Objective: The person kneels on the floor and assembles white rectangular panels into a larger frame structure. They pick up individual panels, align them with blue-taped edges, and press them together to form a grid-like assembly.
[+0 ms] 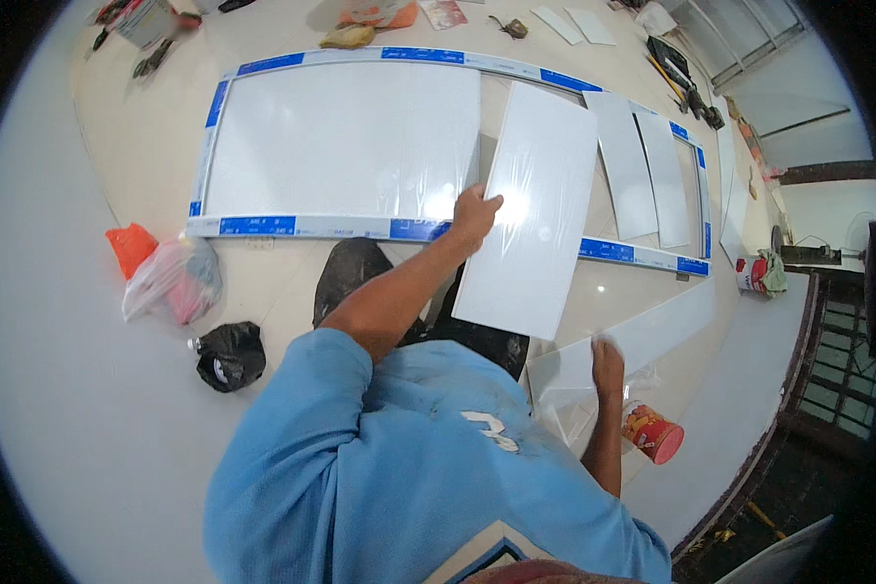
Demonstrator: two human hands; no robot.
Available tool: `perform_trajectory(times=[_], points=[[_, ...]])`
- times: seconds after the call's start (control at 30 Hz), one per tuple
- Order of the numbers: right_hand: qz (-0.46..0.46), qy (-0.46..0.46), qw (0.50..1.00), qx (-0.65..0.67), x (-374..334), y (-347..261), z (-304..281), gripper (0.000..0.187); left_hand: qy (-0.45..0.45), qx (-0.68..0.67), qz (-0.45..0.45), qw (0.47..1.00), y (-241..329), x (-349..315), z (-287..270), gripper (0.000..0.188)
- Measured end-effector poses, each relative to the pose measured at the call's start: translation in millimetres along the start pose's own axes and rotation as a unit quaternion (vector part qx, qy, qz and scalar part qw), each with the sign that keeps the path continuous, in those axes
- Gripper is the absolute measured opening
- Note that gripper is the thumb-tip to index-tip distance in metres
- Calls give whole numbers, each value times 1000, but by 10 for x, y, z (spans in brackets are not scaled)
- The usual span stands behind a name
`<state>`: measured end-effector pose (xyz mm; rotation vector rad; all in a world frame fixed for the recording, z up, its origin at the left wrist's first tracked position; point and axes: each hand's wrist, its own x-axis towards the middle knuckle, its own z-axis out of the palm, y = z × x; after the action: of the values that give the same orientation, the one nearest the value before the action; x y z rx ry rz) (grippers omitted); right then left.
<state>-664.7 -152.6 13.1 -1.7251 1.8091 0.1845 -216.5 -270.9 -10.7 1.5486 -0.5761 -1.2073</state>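
Note:
A long glossy white panel (535, 209) is held tilted over the frame, its near end by my knees. My left hand (477, 216) is closed on the panel's left edge, thumb on its face. Lower right, my right hand (607, 366) is closed in a fist, slightly blurred, over a second white strip (642, 326) on the floor. Crumpled clear plastic film (642, 376) lies beside it; whether the fingers hold any film is hidden. The rectangular frame (307, 226), wrapped in blue-and-white protective tape, lies flat, with a wide white sheet (341, 141) filling its left part.
Two narrow white panels (623, 165) lie across the frame's right part. A red tin (654, 434) stands by my right forearm. To the left lie a black plastic bag (232, 357) and a clear bag (177, 282). Tools (686, 83) lie at the far right.

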Motion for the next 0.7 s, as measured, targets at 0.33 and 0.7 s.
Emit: perform_trajectory(times=[0.33,0.7], points=[[84,226,951,195,2650,-1293,-213,55,-96,143,9,985,-338,978,629,30],[102,237,962,88,3112,-377,97,60,30,554,212,804,441,3712,-2213,43]])
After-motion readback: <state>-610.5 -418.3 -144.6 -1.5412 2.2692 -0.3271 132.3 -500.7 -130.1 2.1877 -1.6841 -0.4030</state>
